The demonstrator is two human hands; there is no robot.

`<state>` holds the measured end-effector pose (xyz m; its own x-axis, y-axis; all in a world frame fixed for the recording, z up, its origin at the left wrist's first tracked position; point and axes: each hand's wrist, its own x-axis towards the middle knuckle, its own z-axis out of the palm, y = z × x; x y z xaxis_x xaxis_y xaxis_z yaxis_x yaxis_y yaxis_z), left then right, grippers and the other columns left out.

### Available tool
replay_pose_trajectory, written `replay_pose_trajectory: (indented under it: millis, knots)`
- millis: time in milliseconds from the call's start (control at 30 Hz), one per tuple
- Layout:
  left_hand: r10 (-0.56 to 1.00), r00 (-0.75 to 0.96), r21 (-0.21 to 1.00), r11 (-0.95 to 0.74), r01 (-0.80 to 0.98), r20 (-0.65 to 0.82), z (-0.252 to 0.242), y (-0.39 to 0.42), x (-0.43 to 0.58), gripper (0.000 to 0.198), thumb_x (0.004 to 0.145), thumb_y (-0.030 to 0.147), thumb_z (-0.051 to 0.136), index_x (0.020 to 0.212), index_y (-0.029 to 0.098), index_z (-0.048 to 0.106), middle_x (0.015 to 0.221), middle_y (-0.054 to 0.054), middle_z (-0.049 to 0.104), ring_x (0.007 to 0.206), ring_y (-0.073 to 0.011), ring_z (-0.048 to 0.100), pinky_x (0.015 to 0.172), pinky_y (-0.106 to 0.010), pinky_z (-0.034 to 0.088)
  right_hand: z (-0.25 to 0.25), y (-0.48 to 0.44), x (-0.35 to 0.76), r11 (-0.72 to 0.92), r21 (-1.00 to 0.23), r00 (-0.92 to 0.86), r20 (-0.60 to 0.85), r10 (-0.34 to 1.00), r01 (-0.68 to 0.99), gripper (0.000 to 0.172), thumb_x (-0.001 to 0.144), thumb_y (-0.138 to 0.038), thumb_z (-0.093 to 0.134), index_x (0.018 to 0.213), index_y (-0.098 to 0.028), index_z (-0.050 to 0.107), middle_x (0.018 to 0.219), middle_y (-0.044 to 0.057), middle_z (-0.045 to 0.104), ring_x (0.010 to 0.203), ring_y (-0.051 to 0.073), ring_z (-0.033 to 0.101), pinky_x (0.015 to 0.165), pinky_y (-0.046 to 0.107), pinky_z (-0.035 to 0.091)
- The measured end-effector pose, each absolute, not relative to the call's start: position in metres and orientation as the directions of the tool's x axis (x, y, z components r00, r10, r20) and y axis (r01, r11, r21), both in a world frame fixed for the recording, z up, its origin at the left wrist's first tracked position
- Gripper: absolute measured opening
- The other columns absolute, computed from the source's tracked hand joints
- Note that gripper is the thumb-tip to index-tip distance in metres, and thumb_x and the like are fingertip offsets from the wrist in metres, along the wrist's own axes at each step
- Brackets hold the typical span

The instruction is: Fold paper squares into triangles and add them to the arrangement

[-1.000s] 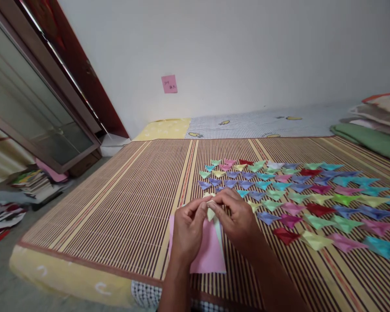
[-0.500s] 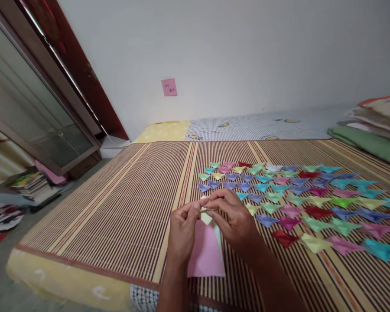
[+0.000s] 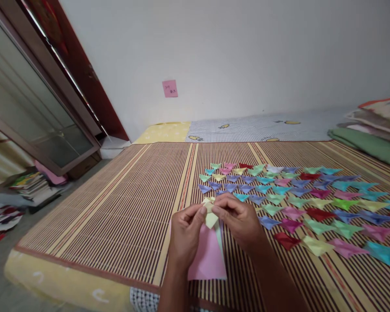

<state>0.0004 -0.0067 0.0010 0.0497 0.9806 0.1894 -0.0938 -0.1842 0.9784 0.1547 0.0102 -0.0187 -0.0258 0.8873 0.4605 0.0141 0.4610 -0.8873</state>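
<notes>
A small piece of pale yellow folded paper (image 3: 210, 218) is held up between both hands, one of its corners pointing down. My left hand (image 3: 186, 229) pinches its left side between thumb and fingers. On the right side, my right hand (image 3: 238, 221) grips it with thumb and fingertips. Below the hands a pink paper sheet (image 3: 208, 258) lies on the striped mat (image 3: 117, 216), with a pale green edge showing from under it. Fingers cover parts of the yellow paper, so its full shape is hidden.
Rows of folded paper pieces (image 3: 318, 203) in many colours spread over the mat to the right. Folded bedding (image 3: 370, 143) is stacked at the far right. A pink note (image 3: 170, 88) sticks to the wall. Books (image 3: 32, 186) are piled on the left.
The yellow paper has tilted so that more of its face shows. The right hand's fingers have drawn back and curled at its right side.
</notes>
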Motion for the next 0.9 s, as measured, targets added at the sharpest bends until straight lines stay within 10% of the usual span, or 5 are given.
replay_pose_trajectory:
  millis: [367, 633, 900]
  knots:
    - [0.99, -0.041, 0.981, -0.139, -0.133, 0.135, 0.002, -0.012, 0.003, 0.043, 0.093, 0.046, 0.068, 0.127, 0.019, 0.07, 0.081, -0.002, 0.068, 0.07, -0.0138, 0.059, 0.067, -0.023, 0.049, -0.008, 0.005, 0.154, 0.533, -0.839, 0.009, 0.537, 0.843, 0.111, 0.017, 0.091, -0.019, 0.069, 0.074, -0.021, 0.067, 0.082, 0.001, 0.066, 0.081, 0.019, 0.063, 0.075, 0.034, 0.047]
    - [0.995, 0.076, 0.906, 0.085, -0.416, -0.058, -0.008, -0.001, -0.004, 0.037, 0.071, 0.046, 0.088, 0.072, 0.011, 0.077, 0.061, -0.001, 0.062, 0.057, -0.0094, 0.049, 0.054, -0.02, 0.039, -0.002, 0.003, 0.159, 0.583, -0.805, -0.13, 0.569, 0.812, 0.115, 0.016, 0.091, -0.018, 0.07, 0.075, -0.021, 0.067, 0.081, 0.001, 0.065, 0.081, 0.018, 0.064, 0.074, 0.032, 0.049]
    - [0.999, -0.03, 0.969, -0.02, -0.245, 0.013, -0.006, -0.004, -0.005, 0.029, 0.072, 0.041, 0.086, 0.075, 0.012, 0.08, 0.063, -0.002, 0.065, 0.058, -0.0104, 0.05, 0.055, -0.021, 0.04, 0.0, 0.0, 0.153, 0.533, -0.831, -0.084, 0.527, 0.846, 0.161, 0.018, 0.089, -0.023, 0.07, 0.073, -0.021, 0.064, 0.076, 0.0, 0.061, 0.075, 0.018, 0.06, 0.069, 0.032, 0.046]
